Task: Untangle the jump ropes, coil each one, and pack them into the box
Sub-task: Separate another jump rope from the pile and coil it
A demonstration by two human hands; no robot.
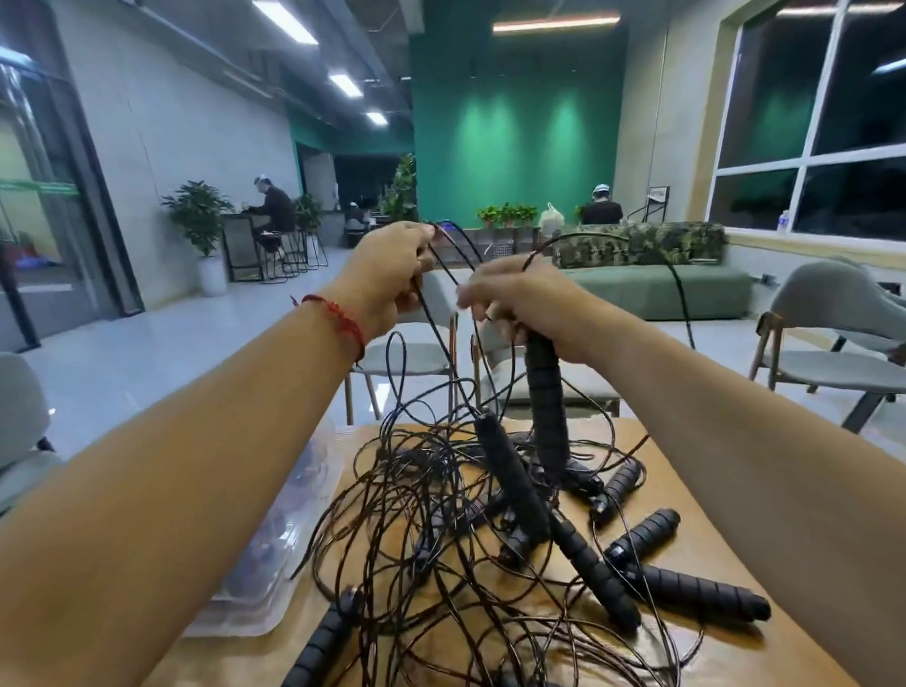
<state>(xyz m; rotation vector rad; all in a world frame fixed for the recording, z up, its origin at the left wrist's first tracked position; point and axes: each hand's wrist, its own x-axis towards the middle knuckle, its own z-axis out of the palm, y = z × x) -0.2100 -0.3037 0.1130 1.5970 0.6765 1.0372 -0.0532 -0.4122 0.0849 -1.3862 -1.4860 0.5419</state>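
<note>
A tangle of thin black jump rope cords (434, 538) with several ribbed black handles (689, 590) lies on the wooden table (727, 656). My left hand (386, 279), raised above the pile, pinches a cord that runs down into the tangle. My right hand (529, 305), beside it, grips the top of one black handle (546, 408) that hangs downward, with a cord looping out over the fingers. A second handle (508, 479) dangles from the lifted cords. A clear plastic box (280, 537) sits at the table's left edge.
Grey chairs (842, 326) stand beyond the table and on the right; another chair (7, 410) is at the left. A green sofa (658, 283) lies further back. People sit at desks far off.
</note>
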